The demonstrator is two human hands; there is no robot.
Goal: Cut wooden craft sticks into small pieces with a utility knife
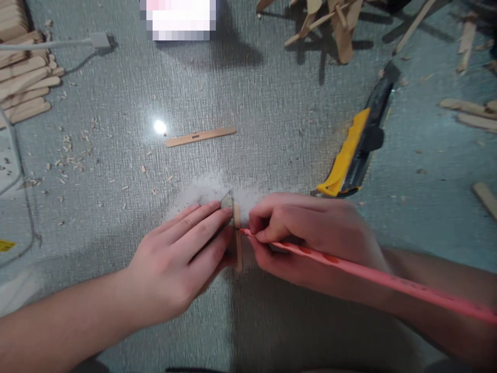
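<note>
My right hand (pixel 314 228) pinches a pink pencil (pixel 392 282) close to its tip. The tip touches a wooden craft stick (pixel 238 254) lying upright in the view. My left hand (pixel 174 259), fingers together and extended, presses a clear triangular ruler (pixel 229 198) along the stick's left side; most of the ruler is hidden under the fingers. Beyond my hands lies a second craft stick (pixel 217 133) with a small dark rectangular mark or slot near its middle.
A yellow and black utility knife (pixel 351 150) lies right of centre. Craft sticks (pixel 27 83) are stacked at the far left beside a white cable (pixel 99 42). A joined stick structure (pixel 341 31) stands at the back right. Wood chips (pixel 77 150) litter the textured table (pixel 272 124).
</note>
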